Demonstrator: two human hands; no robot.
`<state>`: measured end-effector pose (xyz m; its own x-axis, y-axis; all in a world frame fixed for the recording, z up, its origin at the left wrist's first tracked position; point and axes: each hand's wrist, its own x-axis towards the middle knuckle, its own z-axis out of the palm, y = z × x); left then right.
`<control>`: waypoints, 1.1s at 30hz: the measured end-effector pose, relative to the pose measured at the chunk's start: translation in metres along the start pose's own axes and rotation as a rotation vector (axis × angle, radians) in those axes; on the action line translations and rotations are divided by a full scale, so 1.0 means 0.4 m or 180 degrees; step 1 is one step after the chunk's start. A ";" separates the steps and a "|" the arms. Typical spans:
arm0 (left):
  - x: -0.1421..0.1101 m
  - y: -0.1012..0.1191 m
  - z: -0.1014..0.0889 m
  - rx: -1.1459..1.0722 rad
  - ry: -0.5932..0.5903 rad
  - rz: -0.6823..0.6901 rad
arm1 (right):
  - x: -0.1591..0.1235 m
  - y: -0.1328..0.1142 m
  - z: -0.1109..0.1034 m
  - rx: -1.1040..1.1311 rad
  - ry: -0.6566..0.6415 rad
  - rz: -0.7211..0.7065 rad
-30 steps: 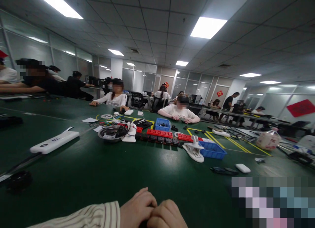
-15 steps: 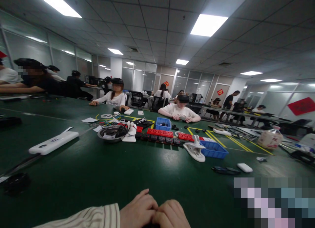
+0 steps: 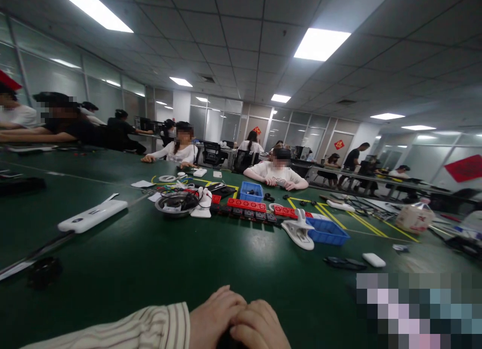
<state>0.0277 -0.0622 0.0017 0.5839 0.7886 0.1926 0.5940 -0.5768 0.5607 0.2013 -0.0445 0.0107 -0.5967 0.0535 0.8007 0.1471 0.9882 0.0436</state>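
At the bottom edge of the head view, my left hand [image 3: 215,311], below a striped cream cuff [image 3: 154,326], meets my right hand [image 3: 259,323]. Both have curled fingers, and their fingertips touch one another. Under them shows a dark patch [image 3: 229,339]; whether it is a black object or shadow I cannot make out. What the fingers close on is hidden. The green tabletop [image 3: 169,263] lies beyond my hands.
Ahead are red and black socket strips [image 3: 246,205], a metal bowl [image 3: 176,208] of cables, a white clip base [image 3: 299,231] and a blue bin [image 3: 327,231]. A white power strip [image 3: 94,216] lies left. Across the table sits a person [image 3: 280,173].
The view has shifted slightly, so the table items appear a little lower and further right. My hands remain together, with more of the dark patch showing beneath them.
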 end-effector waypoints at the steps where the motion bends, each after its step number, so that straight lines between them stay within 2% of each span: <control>1: -0.001 -0.007 0.007 0.0054 0.0040 0.0054 | -0.001 -0.001 0.001 -0.0052 0.0036 0.0124; 5: -0.014 0.002 -0.001 0.0325 -0.0015 0.0287 | -0.020 0.000 0.026 -0.0305 0.0110 0.0517; 9: -0.023 0.030 -0.020 0.0412 0.0040 0.0224 | -0.031 -0.004 0.053 -0.0345 0.0254 0.0401; 13: -0.022 0.036 -0.013 0.0468 0.0110 0.0084 | -0.013 -0.019 0.047 -0.0207 0.0244 0.0325; 16: -0.015 0.023 0.002 0.0487 0.0073 0.0018 | 0.015 -0.029 0.025 -0.0134 0.0304 0.0205; 20: -0.001 -0.025 0.037 0.0429 0.0021 -0.0026 | 0.039 -0.027 0.006 -0.0154 0.0249 0.0061; 23: 0.006 -0.064 0.067 0.0332 0.0159 -0.0007 | 0.020 -0.013 0.022 -0.0308 0.0518 0.0304; 26: 0.007 -0.086 0.084 0.0375 0.0100 -0.0018 | -0.016 0.003 0.051 -0.0495 0.0675 0.0592; 29: 0.008 -0.090 0.085 0.0511 0.0009 -0.0083 | -0.039 0.013 0.067 -0.0619 0.0346 0.0512; 33: 0.005 -0.071 0.059 0.0546 -0.0057 -0.0063 | -0.025 0.002 0.055 -0.0539 0.0340 0.0330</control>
<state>0.0252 -0.0492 -0.0326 0.5801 0.7971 0.1677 0.6902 -0.5904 0.4184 0.1899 -0.0411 -0.0103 -0.4858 0.1290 0.8645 0.3390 0.9394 0.0503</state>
